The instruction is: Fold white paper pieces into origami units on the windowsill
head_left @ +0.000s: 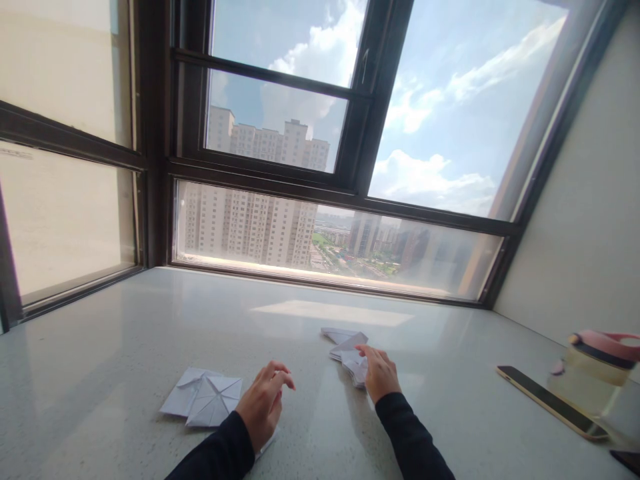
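My left hand [265,400] is raised a little over the white counter, its fingers loosely bent and apart with nothing in them. Just left of it lie flat folded paper squares [210,399], overlapping, with creases meeting at the middle of one. An edge of another white paper [269,443] peeks out from beneath my left wrist. Farther forward and to the right, my right hand [382,375] has its fingers closed on the near right side of a loose pile of folded white papers [349,350]. The far fingers of that hand are partly hidden.
A phone [550,402] lies at the right, beside a clear bottle with a pink lid [595,373]. A dark object [627,460] shows at the lower right edge. Dark-framed windows [320,185] rise behind the counter [200,313], and a wall stands at the right.
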Motion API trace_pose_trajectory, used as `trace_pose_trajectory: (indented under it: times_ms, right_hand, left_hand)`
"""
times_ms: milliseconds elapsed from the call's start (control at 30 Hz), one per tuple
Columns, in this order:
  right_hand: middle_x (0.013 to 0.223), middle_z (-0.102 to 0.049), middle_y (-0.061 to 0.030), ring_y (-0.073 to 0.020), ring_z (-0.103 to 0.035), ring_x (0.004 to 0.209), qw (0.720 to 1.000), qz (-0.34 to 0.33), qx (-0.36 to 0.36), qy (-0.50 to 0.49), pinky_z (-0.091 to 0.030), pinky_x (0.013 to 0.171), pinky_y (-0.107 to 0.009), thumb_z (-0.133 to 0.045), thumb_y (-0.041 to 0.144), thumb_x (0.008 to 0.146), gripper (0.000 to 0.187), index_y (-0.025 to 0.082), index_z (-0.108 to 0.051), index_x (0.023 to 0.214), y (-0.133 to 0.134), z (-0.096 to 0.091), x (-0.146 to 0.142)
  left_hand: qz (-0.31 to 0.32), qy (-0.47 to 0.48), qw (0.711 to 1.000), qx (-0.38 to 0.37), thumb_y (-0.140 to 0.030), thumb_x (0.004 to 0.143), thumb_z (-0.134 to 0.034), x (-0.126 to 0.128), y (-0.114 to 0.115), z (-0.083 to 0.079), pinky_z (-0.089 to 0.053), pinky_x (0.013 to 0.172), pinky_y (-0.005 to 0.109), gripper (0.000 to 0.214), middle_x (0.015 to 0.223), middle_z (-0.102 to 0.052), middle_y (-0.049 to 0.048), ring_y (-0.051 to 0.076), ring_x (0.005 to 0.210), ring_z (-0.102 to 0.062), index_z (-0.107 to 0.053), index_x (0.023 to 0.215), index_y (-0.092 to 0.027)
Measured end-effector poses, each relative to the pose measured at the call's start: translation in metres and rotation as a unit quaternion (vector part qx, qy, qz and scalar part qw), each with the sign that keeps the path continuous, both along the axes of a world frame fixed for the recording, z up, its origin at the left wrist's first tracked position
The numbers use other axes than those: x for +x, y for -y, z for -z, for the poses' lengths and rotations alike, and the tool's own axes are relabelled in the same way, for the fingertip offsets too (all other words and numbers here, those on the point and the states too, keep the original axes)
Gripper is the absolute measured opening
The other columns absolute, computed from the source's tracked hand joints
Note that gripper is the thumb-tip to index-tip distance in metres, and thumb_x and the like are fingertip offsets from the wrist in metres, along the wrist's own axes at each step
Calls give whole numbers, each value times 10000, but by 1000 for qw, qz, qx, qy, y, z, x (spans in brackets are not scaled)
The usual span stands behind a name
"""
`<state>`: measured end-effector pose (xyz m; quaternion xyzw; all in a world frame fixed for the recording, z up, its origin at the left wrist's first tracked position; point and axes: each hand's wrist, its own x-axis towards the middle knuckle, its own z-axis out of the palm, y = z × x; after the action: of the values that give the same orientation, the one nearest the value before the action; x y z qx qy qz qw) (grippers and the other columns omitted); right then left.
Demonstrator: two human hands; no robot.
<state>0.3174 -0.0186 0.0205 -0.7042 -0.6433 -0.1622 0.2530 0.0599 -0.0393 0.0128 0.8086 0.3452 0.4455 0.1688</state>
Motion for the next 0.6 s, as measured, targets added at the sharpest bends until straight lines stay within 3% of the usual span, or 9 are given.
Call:
trace_pose_trajectory:
  times_ms: [133, 300, 433, 600]
  right_hand:
    - [800, -611, -13, -162, -493, 853, 1000, -19, 3, 5, -309, 750, -278, -335, 19, 676, 401, 212, -542, 960, 1, 4, -4]
    - [881, -599, -47, -186, -476, 892, 999, -13, 34, 19, -287, 791, -323, -320, 151, 766, 302, 198, -537, 970, -1, 5, -5]
    - [873, -606, -43, -188, -482, 896, 998, -4, 59, 37, -269, 822, -345, -333, 265, 794, 273, 207, -536, 967, -2, 5, -8]
    - [829, -631, -31, -171, -504, 877, 999, -5, 37, 25, -215, 875, -366, -313, 259, 810, 271, 206, -523, 973, 0, 9, -12]
  left_hand:
    - [4, -16, 1000, -3, 41, 606, -303, -1, -1, -1, -398, 770, 319, 332, 885, -499, 66, 174, 853, -476, -516, 738, -178]
    - [-2, -96, 995, 12, 39, 605, -308, -7, -3, -8, -388, 759, 314, 348, 890, -506, 58, 175, 831, -465, -516, 776, -182]
    - [-63, -161, 985, 25, 28, 611, -323, -17, -6, -17, -360, 760, 328, 358, 918, -515, 46, 187, 844, -448, -521, 812, -192]
    - [-131, -204, 970, 9, -5, 632, -351, -26, -9, -22, -335, 750, 341, 323, 918, -528, 40, 203, 859, -443, -524, 823, -199]
